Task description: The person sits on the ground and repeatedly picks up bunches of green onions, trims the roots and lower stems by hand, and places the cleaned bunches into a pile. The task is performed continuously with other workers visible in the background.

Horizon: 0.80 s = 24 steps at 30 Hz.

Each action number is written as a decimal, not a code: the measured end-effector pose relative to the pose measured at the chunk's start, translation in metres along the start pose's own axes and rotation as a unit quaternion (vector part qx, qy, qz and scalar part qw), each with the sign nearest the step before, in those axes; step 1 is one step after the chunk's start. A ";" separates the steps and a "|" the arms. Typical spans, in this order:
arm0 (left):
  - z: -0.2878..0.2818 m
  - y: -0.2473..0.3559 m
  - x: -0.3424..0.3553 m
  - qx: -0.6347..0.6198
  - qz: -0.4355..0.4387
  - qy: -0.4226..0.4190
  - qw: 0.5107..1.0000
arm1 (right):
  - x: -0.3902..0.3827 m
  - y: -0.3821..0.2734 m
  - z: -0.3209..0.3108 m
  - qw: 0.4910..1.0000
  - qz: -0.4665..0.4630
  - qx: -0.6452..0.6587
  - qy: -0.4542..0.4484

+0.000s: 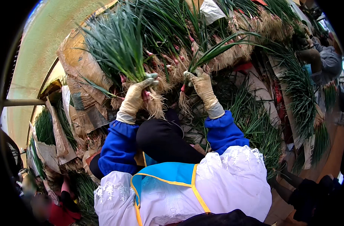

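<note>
My left hand (135, 98), in a cream glove, is closed round a bunch of green onions (121, 45). Their long leaves point up and away; reddish bulbs and pale stringy roots hang below the fist. To its right, my right hand (203, 86), gloved the same way, pinches a smaller green onion stalk (213, 52). That one's leaves arch off to the right, with its red bulb and roots (184, 101) dangling under the fingers. The two hands are apart. Just beyond them lies a large heap of green onions (172, 34), roots toward me.
Loose green leaves (255, 116) cover the ground to the right. Brown sacking (85, 67) lies at the left, near a horizontal pole (25, 102). More onion bundles (298, 90) lie far right. Other people sit nearby: one in grey (328, 62), one in red (64, 214).
</note>
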<state>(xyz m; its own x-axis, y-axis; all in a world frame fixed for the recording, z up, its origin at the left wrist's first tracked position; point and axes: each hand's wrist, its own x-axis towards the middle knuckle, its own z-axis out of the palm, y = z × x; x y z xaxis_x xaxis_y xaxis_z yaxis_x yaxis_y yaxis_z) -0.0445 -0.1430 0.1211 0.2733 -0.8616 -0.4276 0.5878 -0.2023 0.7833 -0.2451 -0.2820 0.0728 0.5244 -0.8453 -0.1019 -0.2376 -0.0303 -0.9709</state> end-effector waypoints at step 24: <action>-0.002 -0.006 0.009 -0.128 0.007 0.028 0.991 | 0.038 0.017 0.022 0.788 0.014 -0.543 -0.290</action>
<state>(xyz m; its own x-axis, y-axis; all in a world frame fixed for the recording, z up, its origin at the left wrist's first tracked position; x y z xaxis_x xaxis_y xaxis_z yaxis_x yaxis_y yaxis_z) -0.0434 -0.1487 0.1117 0.3205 -0.8345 -0.4483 0.7558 -0.0600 0.6521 -0.2111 -0.3033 0.0477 0.7166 -0.4783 -0.5077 -0.6509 -0.7200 -0.2404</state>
